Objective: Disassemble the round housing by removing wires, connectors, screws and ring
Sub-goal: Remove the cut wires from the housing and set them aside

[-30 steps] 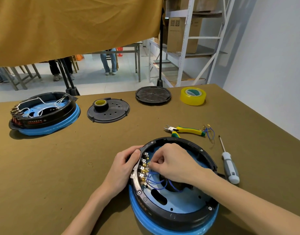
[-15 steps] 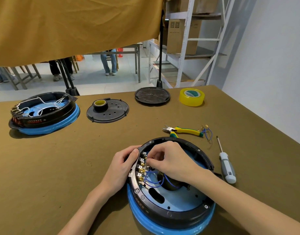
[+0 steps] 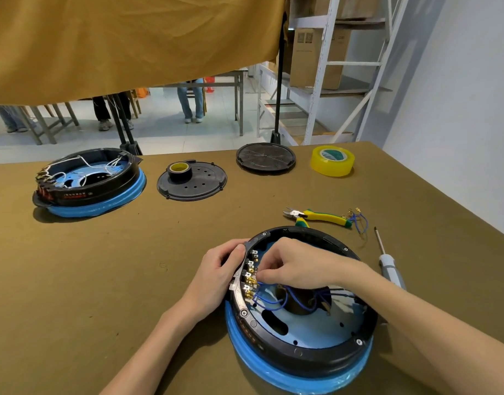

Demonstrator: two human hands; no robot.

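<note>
A round black housing (image 3: 325,357) on a blue base sits near the table's front edge, its blue inner plate exposed. Along its left inner wall runs a row of brass connectors (image 3: 249,280) with blue wires (image 3: 269,299) looping toward the centre. My left hand (image 3: 216,273) grips the housing's left rim, thumb on top. Reaching in from the right, my right hand (image 3: 293,267) pinches one connector in the row. Some connectors are hidden under my right fingers.
Green-yellow cutters (image 3: 316,216) and removed blue wires (image 3: 359,220) lie behind the housing, a screwdriver (image 3: 387,263) to its right. Farther back: a second housing (image 3: 88,181) at left, a black plate with tape (image 3: 192,179), a black lid (image 3: 265,158), yellow tape (image 3: 332,160).
My right hand's fingertips have worked down the connector row to a lower connector. My left hand keeps its hold on the rim.
</note>
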